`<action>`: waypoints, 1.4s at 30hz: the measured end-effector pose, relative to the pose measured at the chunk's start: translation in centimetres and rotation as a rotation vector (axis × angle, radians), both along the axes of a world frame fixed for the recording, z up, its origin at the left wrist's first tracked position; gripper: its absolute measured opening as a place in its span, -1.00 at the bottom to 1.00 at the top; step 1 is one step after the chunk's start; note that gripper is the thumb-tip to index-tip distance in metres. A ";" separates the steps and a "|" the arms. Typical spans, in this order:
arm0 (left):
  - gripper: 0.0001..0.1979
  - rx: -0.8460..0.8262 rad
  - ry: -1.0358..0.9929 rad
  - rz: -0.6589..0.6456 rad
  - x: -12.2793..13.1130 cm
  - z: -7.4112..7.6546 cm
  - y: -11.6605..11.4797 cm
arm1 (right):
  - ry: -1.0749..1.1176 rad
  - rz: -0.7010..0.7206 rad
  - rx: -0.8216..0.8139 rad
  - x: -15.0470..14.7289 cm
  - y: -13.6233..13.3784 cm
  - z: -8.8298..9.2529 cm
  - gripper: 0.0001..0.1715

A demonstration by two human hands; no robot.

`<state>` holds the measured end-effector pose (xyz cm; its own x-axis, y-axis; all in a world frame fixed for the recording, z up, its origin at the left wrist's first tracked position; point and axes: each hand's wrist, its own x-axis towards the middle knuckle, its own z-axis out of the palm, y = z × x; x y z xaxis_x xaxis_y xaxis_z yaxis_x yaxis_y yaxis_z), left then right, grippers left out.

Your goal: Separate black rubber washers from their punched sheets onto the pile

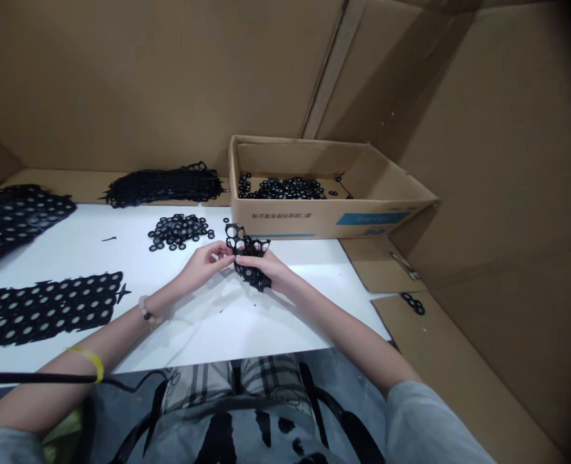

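Note:
A crumpled bunch of black perforated scrap web (252,270) is gripped by my right hand (272,267), thumb across its top. My left hand (211,261) meets it from the left, thumb and forefinger pinched at its edge; whatever sits between those fingertips is too small to make out. Just behind my left hand lies a loose pile of small black rings (179,231). A flat black perforated sheet (48,309) rests on the white tabletop (189,328), left of my left forearm.
An open cardboard box (285,218) holding many black rings stands behind my right hand. A stack of black strips (164,185) lies at the back, more perforated sheets (15,216) at far left. Several joined rings (412,303) lie on cardboard at right. A black cable (38,378) crosses my left forearm.

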<state>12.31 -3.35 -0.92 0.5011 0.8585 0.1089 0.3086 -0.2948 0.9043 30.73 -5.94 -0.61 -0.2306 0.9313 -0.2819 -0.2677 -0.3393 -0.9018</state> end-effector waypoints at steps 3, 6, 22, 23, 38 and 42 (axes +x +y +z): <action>-0.70 -0.035 -0.050 0.002 -0.1 -0.1 0.0 | -0.021 -0.044 -0.005 0.1 0.0 0.2 -0.59; -0.68 0.048 0.035 0.033 -0.2 0.0 -0.2 | -0.040 -0.070 -0.029 0.0 0.1 0.2 -0.65; -0.86 0.130 0.259 0.150 0.2 -0.4 -0.3 | -0.313 -0.153 0.027 -0.9 0.6 -1.9 -0.81; -0.86 0.103 0.247 0.157 0.2 -0.4 -0.2 | -0.316 -0.175 0.015 -0.9 0.6 -1.8 -0.82; -0.76 0.245 0.370 0.374 -3.6 0.5 3.7 | -0.135 -0.551 0.050 0.8 1.8 -1.7 -0.81; -0.67 0.617 0.552 0.557 -6.2 0.2 5.5 | -0.095 -0.452 -0.013 0.7 1.4 -1.2 -0.73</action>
<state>6.14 2.15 -0.72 0.1587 0.8579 0.4888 0.8767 -0.3501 0.3299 31.40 -4.57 -1.78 0.2252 0.9287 -0.2947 -0.3079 -0.2192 -0.9258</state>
